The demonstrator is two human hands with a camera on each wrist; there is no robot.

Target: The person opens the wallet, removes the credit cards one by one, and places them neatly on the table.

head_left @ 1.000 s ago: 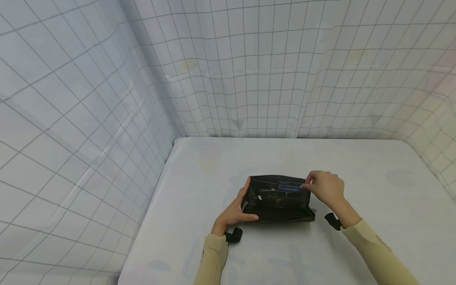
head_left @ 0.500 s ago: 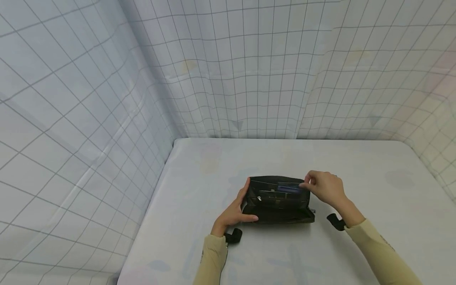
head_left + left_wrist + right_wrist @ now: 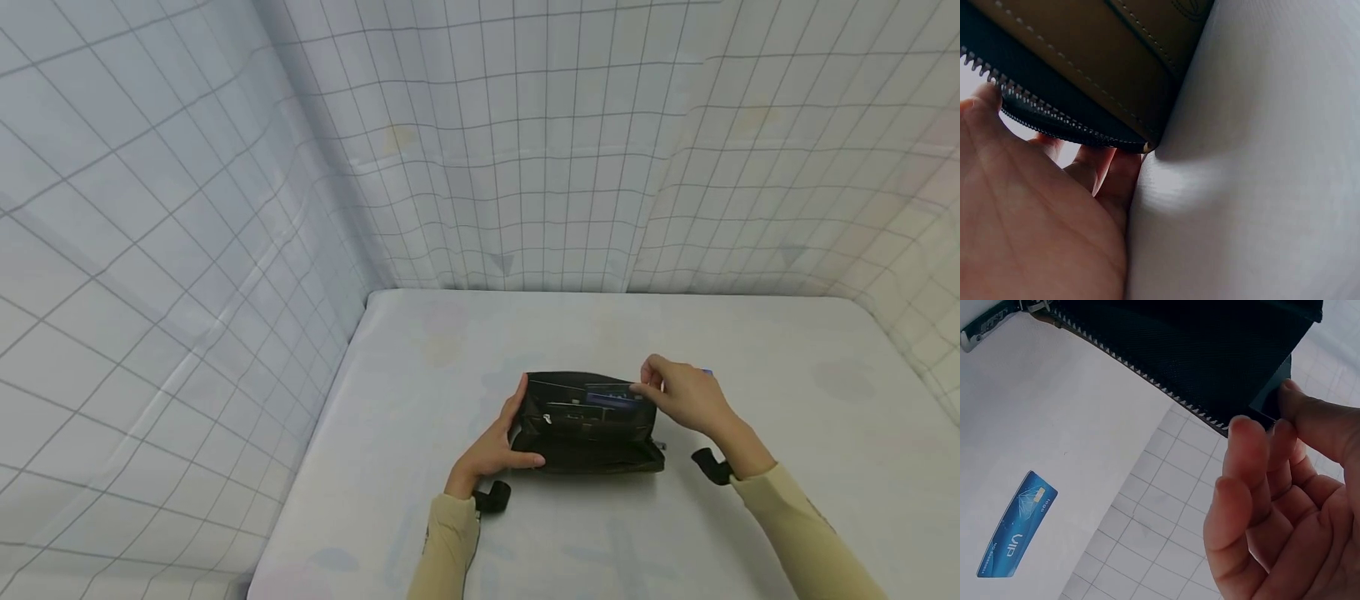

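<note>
A person in pale yellow sleeves (image 3: pixel 442 542) steadies a dark zip-around wallet (image 3: pixel 585 429), gaping toward the wearer near the middle of a white tabletop (image 3: pixel 420 375). The left hand (image 3: pixel 491 450) grips the wallet's left end, its thumb stretched along the near side and its fingers spread toward the far corner, just beside the metal zip teeth (image 3: pixel 1047 112). At the opposite end, the right hand (image 3: pixel 688 400) pinches the wallet's upper right edge between thumb and fingers, close to a blue card (image 3: pixel 609 400) seated in an inner slot; whether the card is also caught in that pinch cannot be told. A small silver zip pull (image 3: pixel 547 418) hangs inside, left of center. A second blue card, marked "VIP" (image 3: pixel 1017 526), lies flat on the tabletop, apart from the wallet. White fabric (image 3: pixel 495 150) printed with a dark grid rises behind the tabletop.
</note>
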